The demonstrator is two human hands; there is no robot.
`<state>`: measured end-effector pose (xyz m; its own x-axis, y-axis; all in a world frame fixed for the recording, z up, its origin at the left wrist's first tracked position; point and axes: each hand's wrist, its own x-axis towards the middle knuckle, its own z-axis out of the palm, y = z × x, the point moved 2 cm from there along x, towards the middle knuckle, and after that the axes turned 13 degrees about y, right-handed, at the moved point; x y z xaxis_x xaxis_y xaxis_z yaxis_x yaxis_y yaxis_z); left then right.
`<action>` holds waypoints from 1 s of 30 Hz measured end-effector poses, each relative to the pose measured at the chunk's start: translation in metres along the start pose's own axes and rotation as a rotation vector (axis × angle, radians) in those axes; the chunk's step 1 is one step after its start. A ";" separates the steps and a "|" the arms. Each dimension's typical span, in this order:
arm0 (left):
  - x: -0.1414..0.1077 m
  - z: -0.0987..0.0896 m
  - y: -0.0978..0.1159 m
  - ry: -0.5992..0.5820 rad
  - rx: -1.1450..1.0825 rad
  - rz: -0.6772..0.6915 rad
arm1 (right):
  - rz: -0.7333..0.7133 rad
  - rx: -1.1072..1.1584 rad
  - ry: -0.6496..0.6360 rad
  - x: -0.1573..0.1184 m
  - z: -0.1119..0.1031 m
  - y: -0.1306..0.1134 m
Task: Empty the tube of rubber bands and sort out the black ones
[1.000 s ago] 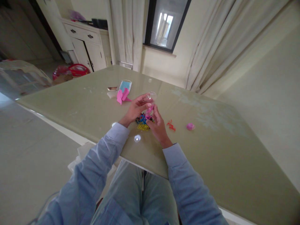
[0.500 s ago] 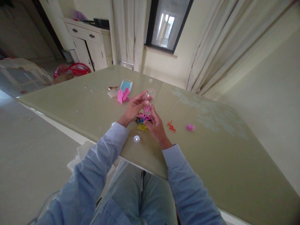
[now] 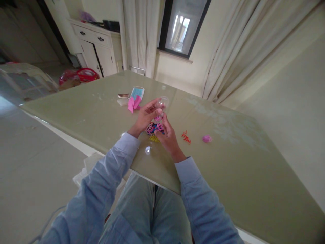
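Over the near middle of the table, my left hand [image 3: 147,118] grips a clear, round plastic capsule [image 3: 164,102] between thumb and fingers. Pink small pieces [image 3: 157,118] show through or just below its lower part. My right hand [image 3: 168,135] has its fingertips against the capsule's lower right side, with its thumb lower down; the exact grip is partly hidden. Beneath both hands lies a pile of small colourful pieces [image 3: 152,128], pink, blue and black, with yellow ones [image 3: 154,138] at the near side. Orange-red pieces [image 3: 186,137] lie right of my right hand.
A pinkish-purple ball-like item [image 3: 207,138] rests farther right on the green tabletop [image 3: 228,176]. Beyond my left hand are pink paper-like pieces [image 3: 134,103], a blue face mask [image 3: 137,92] and a small brown-and-white packet [image 3: 123,96]. A small shiny clear item [image 3: 148,150] lies near the front edge.
Both hands keep nearly the same place around the capsule. The pink pieces at its lower part show a little less, and my right thumb has shifted slightly left.
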<state>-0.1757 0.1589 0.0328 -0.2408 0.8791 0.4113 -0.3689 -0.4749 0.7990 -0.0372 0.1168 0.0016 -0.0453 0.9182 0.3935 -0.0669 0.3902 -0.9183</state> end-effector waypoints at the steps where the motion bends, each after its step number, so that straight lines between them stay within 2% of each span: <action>1: 0.000 0.001 -0.001 0.010 -0.008 -0.010 | -0.002 0.000 0.031 0.000 0.000 0.000; 4: 0.000 0.003 -0.003 0.040 -0.036 -0.038 | -0.001 0.000 0.114 0.001 0.000 0.002; 8: -0.001 0.004 -0.005 0.098 -0.072 -0.045 | 0.044 0.000 0.037 0.001 0.001 0.004; 12: 0.000 0.003 -0.005 0.145 -0.081 -0.063 | 0.004 -0.003 0.117 0.002 -0.001 0.003; 17: 0.001 0.004 -0.004 0.165 -0.113 -0.061 | 0.106 0.089 0.024 0.001 0.005 0.004; 21: 0.001 0.005 -0.001 0.227 -0.176 -0.097 | 0.165 0.135 0.242 0.004 -0.001 0.002; 23: 0.002 0.006 0.001 0.267 -0.220 -0.126 | 0.235 0.134 0.300 0.005 -0.004 -0.001; 26: 0.001 0.006 0.003 0.317 -0.266 -0.178 | 0.351 0.198 0.235 0.004 -0.004 -0.008; 28: 0.001 0.005 0.004 0.343 -0.287 -0.213 | 0.376 0.260 0.195 0.003 -0.001 -0.014; 30: 0.001 0.004 0.004 0.358 -0.311 -0.235 | 0.377 0.289 0.209 0.001 0.001 -0.018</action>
<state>-0.1738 0.1576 0.0385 -0.3909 0.9203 0.0180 -0.6855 -0.3041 0.6615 -0.0366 0.1107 0.0190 0.0786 0.9969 -0.0068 -0.3584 0.0219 -0.9333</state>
